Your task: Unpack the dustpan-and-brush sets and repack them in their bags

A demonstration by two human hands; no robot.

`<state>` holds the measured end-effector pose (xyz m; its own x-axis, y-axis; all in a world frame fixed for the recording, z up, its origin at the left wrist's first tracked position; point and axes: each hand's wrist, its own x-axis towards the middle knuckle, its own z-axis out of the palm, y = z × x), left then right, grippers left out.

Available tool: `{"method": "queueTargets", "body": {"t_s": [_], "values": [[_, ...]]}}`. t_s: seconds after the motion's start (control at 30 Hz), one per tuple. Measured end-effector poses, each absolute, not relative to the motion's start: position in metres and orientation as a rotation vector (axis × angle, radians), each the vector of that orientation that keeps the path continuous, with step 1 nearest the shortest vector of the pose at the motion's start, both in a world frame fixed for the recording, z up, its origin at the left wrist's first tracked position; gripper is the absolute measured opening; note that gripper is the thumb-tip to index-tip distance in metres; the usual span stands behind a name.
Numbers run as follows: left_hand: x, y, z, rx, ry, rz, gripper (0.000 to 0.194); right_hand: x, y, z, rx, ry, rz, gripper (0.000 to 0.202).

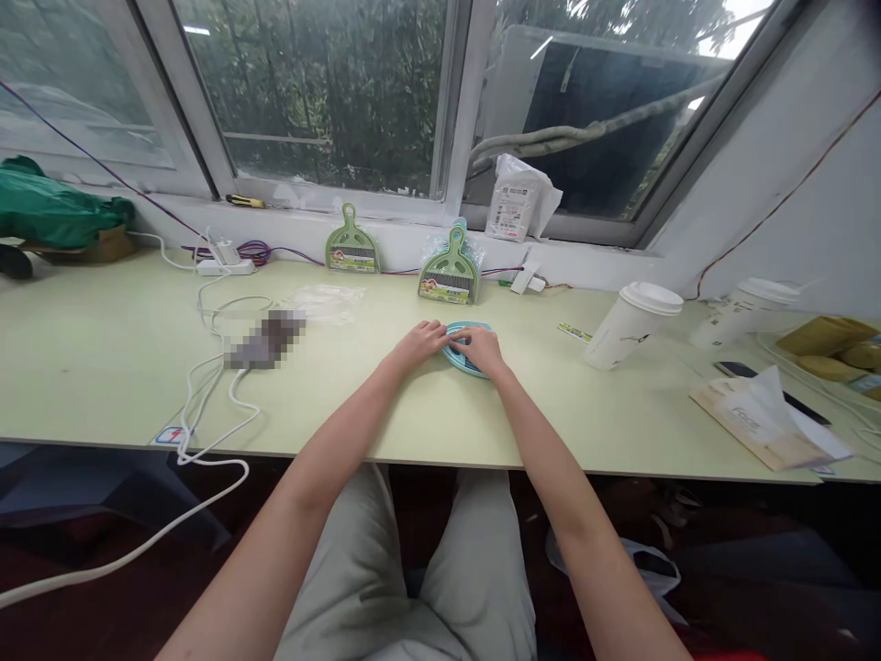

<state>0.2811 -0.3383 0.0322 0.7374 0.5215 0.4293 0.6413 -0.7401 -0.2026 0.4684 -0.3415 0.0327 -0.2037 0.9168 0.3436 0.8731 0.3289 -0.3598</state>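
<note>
A blue dustpan-like item [468, 364] lies on the pale green table [427, 431] in front of me. My left hand [423, 343] rests at its left edge, fingers bent together. Over its upper right part is my right hand [480, 347], with thumb and fingers pinched near the left fingertips. Whatever small part sits between the fingers is too small to make out. Behind the hands, a green dustpan and brush set [451, 275] leans upright by the wall, and a second green set [351, 250] stands to its left.
On the right are a white paper cup [633, 326], another cup [740, 312], a tissue pack [763, 422] and a phone [802, 404]. A clear plastic wrapper [327, 301], white cables [206, 386] and a power strip [226, 266] lie left. A green label strip [574, 332] lies near the cup.
</note>
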Motion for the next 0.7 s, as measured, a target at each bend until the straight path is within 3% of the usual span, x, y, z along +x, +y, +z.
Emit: {"method": "queueTargets", "body": {"t_s": [0.1,0.3,0.43,0.5,0.6,0.7], "values": [[0.287,-0.339,0.034,-2.801,-0.985,-0.556,0.017,0.47,-0.339,0.034,-1.58,-2.139,0.112,0.02],[0.296,-0.337,0.032,-3.072,-1.633,-1.397,0.019,0.464,-0.34,0.048,-1.703,-2.276,-0.003,0.019],[0.294,-0.341,0.032,-3.075,-1.447,-1.232,0.013,0.461,-0.344,0.055,-1.784,-2.232,0.065,0.02],[0.294,-0.343,0.035,-2.886,-1.382,-1.361,0.023,0.464,-0.344,0.058,-1.825,-2.108,0.174,0.023],[0.299,-0.344,0.043,-2.576,-1.613,-1.874,0.05,0.468,-0.342,0.06,-1.807,-1.775,0.274,0.029],[0.304,-0.343,0.048,-2.807,-2.036,-2.2,0.061,0.463,-0.339,0.056,-1.687,-1.553,0.285,0.032]]}}
